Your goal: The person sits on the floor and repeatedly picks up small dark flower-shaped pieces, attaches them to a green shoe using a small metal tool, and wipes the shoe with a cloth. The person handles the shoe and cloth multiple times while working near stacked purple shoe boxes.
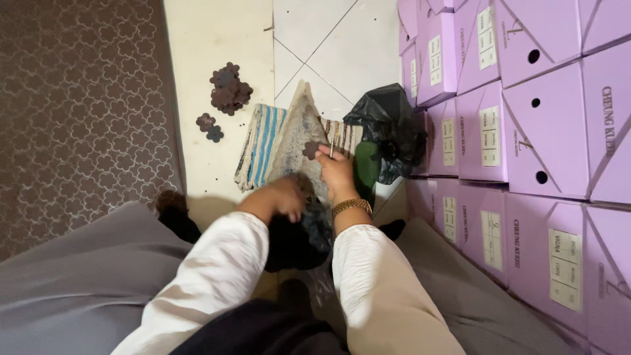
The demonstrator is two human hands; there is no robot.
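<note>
Nearest the camera, two cream sleeves reach forward over grey fabric that covers the person's lap. The left hand [279, 197] is blurred, curled knuckles-up over a dark, crumpled plastic bag [299, 236] set between the knees; whether its fingers are closed on the bag cannot be told. The right hand [336, 172], with a gold bracelet at the wrist, is pinched shut on a thin pale stick [331, 150] and a small dark brown flower-shaped cut-out [311, 149], held just above a worn grey triangular pad [297, 135].

The cut-out looks flat, thin and very light, probably leather or felt: limp enough to bend, not fragile, and best taken by its scalloped edge between thumb and forefinger, as it is now.

The pad lies on a folded blue-and-white striped cloth [259, 144], soft and ribbed. Just right of it sit a green object and a glossy black plastic bag [388, 128], loosely bunched. Farther on the cream tile floor [217, 59] lie a heap of the same brown flower pieces [229, 88] and two loose ones [210, 127] nearby. Stacked lilac cardboard boxes [526, 125], stiff and smooth, fill the right side; a brown patterned carpet [79, 98] runs along the left.
</note>
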